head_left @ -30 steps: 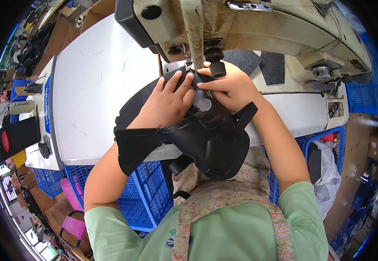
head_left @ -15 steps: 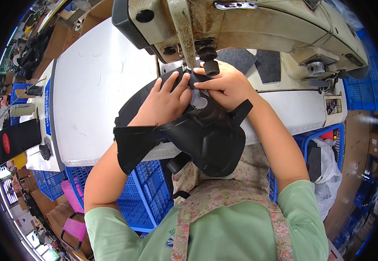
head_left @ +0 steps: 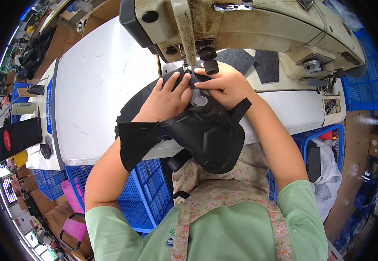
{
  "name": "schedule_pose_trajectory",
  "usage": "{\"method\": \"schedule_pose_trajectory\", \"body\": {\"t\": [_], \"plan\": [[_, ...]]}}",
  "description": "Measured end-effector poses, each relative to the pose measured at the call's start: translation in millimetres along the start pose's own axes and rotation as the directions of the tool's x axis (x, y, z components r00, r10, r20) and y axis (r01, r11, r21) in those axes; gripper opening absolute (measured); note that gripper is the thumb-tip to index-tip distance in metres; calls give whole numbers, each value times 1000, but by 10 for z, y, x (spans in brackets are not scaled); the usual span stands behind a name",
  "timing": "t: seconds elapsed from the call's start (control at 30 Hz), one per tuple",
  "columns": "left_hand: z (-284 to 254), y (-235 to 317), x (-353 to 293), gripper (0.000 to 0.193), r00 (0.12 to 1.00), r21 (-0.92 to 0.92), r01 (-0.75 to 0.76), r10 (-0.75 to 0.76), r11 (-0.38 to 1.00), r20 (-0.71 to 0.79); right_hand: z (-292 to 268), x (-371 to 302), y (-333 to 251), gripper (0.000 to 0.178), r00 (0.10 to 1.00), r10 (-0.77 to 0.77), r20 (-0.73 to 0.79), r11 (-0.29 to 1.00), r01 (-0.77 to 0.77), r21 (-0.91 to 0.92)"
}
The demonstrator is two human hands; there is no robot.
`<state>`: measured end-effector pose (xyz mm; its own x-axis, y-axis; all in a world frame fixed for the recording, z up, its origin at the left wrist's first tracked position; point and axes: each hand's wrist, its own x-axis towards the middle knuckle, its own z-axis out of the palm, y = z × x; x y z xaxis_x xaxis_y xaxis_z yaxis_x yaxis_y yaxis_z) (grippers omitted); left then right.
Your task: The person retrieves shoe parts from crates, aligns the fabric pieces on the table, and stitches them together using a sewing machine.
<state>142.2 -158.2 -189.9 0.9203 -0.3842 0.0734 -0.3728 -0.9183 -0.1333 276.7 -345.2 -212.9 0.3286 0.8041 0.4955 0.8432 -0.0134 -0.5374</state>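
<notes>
A black sewn piece point(head_left: 215, 141) with straps and padded panels lies under the sewing machine point(head_left: 250, 32), its lower part hanging over the table's front edge. My left hand point(head_left: 167, 98) lies on the piece left of the needle area, fingers spread and pressing it down. On the other side, my right hand point(head_left: 226, 85) rests on it with the fingers stretched toward the presser foot point(head_left: 186, 67). A pale grey patch shows on the piece between my hands. The exact spot under the needle is partly hidden by the machine head and my fingertips.
The white table point(head_left: 93, 95) spreads left of the machine, with loose threads on it. Dark fabric pieces point(head_left: 267, 67) lie behind my right hand. Below the table stand a blue crate point(head_left: 143, 191) and another blue crate point(head_left: 300, 139) holding plastic bags.
The hanging part of the black piece has shifted slightly, its left flap moving right and up. Both hands stay almost in place.
</notes>
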Motion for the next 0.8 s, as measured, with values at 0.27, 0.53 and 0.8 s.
{"method": "schedule_pose_trajectory", "body": {"t": [0.27,0.53,0.8], "plan": [[32,-17,10,26,1000,27,-17,17,999,-3,24,-5,-2,27,999,-8,-33,1000,8,2],[-21,-16,1,39,994,128,-21,7,991,107,39,0,-1,28,998,-23,-52,999,21,-32],[72,-63,-22,33,993,46,-47,42,998,113,-368,435,-414,31,646,495,581,689,-700,190]]}}
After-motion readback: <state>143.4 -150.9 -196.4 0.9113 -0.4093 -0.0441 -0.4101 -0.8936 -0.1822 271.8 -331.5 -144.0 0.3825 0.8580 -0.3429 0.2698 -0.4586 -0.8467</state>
